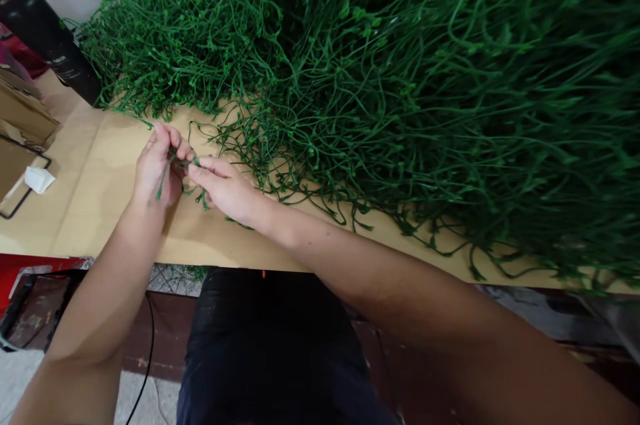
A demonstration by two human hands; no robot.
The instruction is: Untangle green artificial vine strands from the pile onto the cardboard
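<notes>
My left hand (159, 162) is closed around a few thin green plastic-looking stems (160, 185), their ends sticking out between the fingers. Close against it, my right hand (220, 186) pinches green stem ends between thumb and forefinger. Both hands are held just above the brown paper-covered table (115, 212). A huge heap of tangled green artificial stems (340, 92) lies right behind and to the right of them, with loose strands spilling toward the front edge. Exactly how the held pieces meet between the fingers is hidden.
A black bottle (55, 38) stands at the back left beside the heap. Cardboard boxes (25, 108), a black wire frame (23, 202) and a crumpled white piece (39, 179) sit at the left. A red object (30, 265) is below the table edge.
</notes>
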